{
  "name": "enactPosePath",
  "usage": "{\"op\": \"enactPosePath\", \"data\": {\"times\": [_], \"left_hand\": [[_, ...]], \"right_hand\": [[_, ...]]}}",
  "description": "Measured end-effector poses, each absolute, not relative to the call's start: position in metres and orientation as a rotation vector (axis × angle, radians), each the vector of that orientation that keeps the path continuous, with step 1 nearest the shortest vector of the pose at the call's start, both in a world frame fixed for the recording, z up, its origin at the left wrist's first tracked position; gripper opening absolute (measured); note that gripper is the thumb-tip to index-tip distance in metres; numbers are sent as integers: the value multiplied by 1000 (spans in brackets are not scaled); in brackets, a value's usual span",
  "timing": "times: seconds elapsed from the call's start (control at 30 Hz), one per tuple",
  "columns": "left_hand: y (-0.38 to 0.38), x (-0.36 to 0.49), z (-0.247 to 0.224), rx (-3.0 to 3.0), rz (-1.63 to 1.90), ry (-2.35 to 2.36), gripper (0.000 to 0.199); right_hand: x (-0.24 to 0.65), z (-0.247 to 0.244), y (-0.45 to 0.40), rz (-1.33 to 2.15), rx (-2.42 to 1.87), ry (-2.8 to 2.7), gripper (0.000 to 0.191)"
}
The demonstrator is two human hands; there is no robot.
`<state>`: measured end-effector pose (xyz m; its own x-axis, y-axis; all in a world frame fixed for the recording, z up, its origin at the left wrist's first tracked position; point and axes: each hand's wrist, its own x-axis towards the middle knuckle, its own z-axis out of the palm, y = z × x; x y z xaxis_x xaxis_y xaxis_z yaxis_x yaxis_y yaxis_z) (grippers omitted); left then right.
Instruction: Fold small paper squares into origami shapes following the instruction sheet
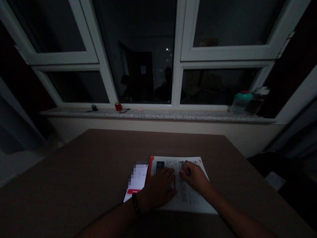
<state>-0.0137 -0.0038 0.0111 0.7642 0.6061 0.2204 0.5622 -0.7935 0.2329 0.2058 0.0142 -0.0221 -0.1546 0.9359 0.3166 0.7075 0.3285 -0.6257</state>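
Note:
A printed sheet or booklet (184, 198) with an orange left edge lies on the brown table (111, 145). My left hand (160, 188), with a dark band at the wrist, rests on its left part, fingers bent and close together; an orange-red strip shows beside its fingertips. On the page's upper right, my right hand (194, 175) is closed in a pinch, with something small and pale at its fingertips that I cannot make out. Left of the page, partly behind my left hand, lies a phone (138, 180) with a lit screen.
Beyond the table runs a speckled windowsill (158, 114) below dark windows. On it stand a red container (118, 106), a small dark object (94, 107), glasses (124, 110) and a clear jar with a teal lid (241, 102). A pale item (275, 180) lies beyond the table's right edge.

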Motion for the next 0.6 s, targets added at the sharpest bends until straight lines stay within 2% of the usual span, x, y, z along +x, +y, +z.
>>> {"op": "enactPosePath", "data": {"times": [0.23, 0.6], "left_hand": [[-1, -12, 17, 2817, 348, 918, 22], [0, -12, 17, 2806, 358, 911, 19]], "right_hand": [[203, -20, 9, 527, -1386, -2038, 15], [206, -26, 15, 350, -1544, -1881, 17]]}}
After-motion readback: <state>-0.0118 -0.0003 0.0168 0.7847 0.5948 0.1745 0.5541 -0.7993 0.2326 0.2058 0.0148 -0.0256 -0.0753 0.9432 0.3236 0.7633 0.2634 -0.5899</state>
